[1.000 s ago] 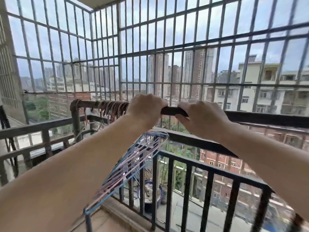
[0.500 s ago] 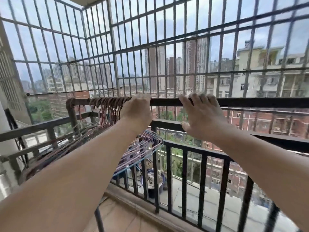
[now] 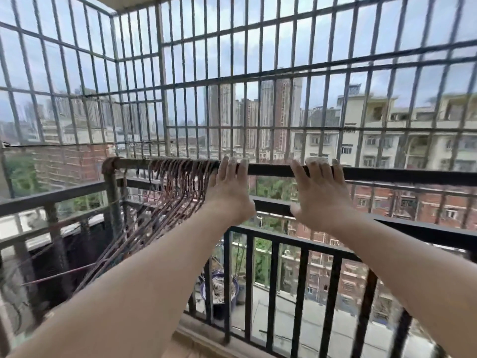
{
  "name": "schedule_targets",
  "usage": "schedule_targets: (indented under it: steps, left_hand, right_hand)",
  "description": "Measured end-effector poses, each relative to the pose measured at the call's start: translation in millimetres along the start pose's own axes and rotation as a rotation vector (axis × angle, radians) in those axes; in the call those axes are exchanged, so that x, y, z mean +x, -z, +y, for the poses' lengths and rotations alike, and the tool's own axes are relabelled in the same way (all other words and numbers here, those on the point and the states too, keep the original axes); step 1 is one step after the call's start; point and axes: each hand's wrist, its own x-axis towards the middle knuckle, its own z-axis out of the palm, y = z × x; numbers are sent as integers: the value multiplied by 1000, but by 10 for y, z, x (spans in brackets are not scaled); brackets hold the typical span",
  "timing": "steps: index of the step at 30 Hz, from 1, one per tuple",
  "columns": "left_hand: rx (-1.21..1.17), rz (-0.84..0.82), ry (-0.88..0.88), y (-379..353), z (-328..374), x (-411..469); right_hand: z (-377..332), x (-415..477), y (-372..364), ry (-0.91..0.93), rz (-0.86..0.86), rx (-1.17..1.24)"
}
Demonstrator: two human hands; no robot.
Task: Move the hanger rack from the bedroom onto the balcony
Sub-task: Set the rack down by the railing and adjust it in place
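Observation:
The hanger rack's dark top bar (image 3: 271, 170) runs level across the balcony at railing height, on a rusty upright post (image 3: 112, 202) at its left end. Several wire hangers (image 3: 180, 184) hang bunched on the bar, just left of my left hand. My left hand (image 3: 229, 192) and my right hand (image 3: 320, 195) both lie against the bar. Their fingers are straight and spread, the fingertips drape over the top, and the thumbs stick out below. Neither hand is closed around the bar.
A black balcony railing (image 3: 413, 228) stands just beyond the bar, and a metal security grille (image 3: 232, 73) closes the opening above. A blue plant pot (image 3: 219, 288) sits outside the railing bars. Floor tiles show at the bottom.
Both hands have loosened from a closed grip on the bar to flat, extended fingers. My view has tilted up and the bar sits steadier and lower against the railing.

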Motion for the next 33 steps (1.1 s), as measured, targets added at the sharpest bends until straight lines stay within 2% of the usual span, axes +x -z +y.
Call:
schedule_targets:
  steps: [2,4,7,9,12,16,23,28,33]
  left_hand:
    - [-123,53,-35,13,1,-55]
    - [-252,179,-115,24,35,-133]
    - [-313,281,-267,38,137,-265]
    - [-325,264,-346,15,222,-348]
    - [-342,240,-403,-50,356,-407]
    - [-359,118,-490,-202,724,-489]
    - [-499,-39,-696,-537,1905,-867]
    - [-512,-137,-839,-766,2853,-1334]
    - [-607,-218,-877,-867,3590,-1766]
  right_hand:
    - [-57,-55,43,-19,-2,45]
    - [-126,-145,97,-16,-1,86]
    - [-179,-324,159,126,3,57]
    - [-124,-432,210,149,16,29]
    - [55,-581,318,33,11,67]
    - [456,-955,447,-80,-52,8]
    - [1288,-2036,627,-366,-112,-27]
    - [1746,-2750,904,-572,-116,-14]
    - [2129,-3326,1068,-719,-95,-8]
